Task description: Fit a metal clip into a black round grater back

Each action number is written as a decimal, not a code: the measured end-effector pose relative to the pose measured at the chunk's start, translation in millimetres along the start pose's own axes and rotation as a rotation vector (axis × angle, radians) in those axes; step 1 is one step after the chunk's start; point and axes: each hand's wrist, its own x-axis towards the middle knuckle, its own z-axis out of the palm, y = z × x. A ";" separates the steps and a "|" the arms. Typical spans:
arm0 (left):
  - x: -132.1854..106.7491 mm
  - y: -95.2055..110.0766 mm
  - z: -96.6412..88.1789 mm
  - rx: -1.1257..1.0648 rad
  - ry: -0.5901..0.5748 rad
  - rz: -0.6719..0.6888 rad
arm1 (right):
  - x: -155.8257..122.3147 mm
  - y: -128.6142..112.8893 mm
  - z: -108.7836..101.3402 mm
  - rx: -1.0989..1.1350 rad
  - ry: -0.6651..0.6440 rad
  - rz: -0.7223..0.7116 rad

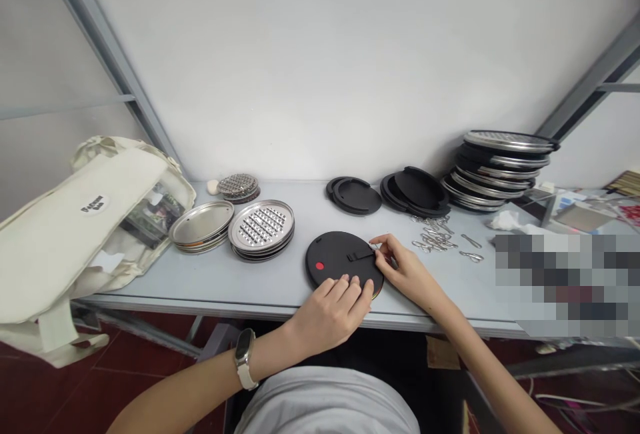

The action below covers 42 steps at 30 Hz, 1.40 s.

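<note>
A round black plastic disc (333,254) with a red dot and a slotted bar on its face lies flat near the table's front edge. My left hand (333,311) holds it down at the near rim, fingers curled over the edge. At its right rim, my right hand (403,267) pinches with thumb and forefinger around a small metal clip, mostly hidden by the fingertips. Similar bent-wire clips (434,237) lie in a loose heap to the right.
Round grater plates (261,226) and smooth metal discs (203,224) are stacked to the left, smaller grater discs (239,185) behind. Black plastic rings (356,195) and lids (417,191) lie at the back. A tall disc stack (495,171) stands right; a cream bag (65,221) is left.
</note>
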 end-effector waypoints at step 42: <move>-4.0 0.0 3.9 -0.004 -0.015 0.007 | -0.9 -6.8 -3.1 -0.072 0.064 -0.110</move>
